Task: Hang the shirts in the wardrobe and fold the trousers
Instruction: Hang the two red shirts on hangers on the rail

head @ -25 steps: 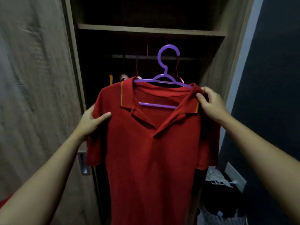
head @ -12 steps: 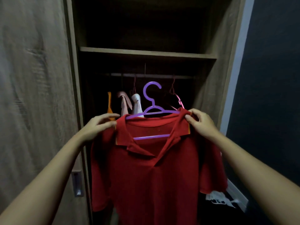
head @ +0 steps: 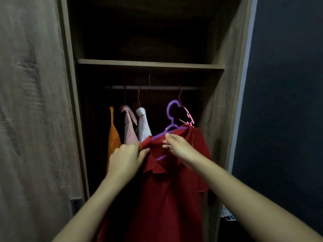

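Hands up at the wardrobe (head: 227,105) opening, both on the red polo shirt (head: 167,189). Left hand (head: 125,158), at about eight o'clock from the purple hanger (head: 172,119), has its fingers curled and closed on the near shoulder and collar of the shirt, thumb tip pinching the red cloth. Right hand (head: 180,148), at roughly five o'clock from the hanger hook, has thumb and forefinger pinching the collar and the purple hanger arm under it; whether the remaining fingers grip anything, I cannot tell.

Shirt sits on the hanger, tilted, its far shoulder higher at two o'clock, body hanging straight down at six o'clock between the forearms. Hanger hook is below the rail (head: 153,87), not touching it, and just beside a pink hanger (head: 187,117) at three o'clock that hangs from the rail.

Over at nine o'clock of the red shirt, three garments hang on the rail: an orange one (head: 112,137) farthest left, a pale pink shirt (head: 129,130) next, a white shirt (head: 144,127) nearest the red collar. Shelf (head: 150,63) spans the wardrobe at twelve o'clock, above the rail. Wooden door (head: 31,119) fills the left side, dark wall (head: 288,102) the right.
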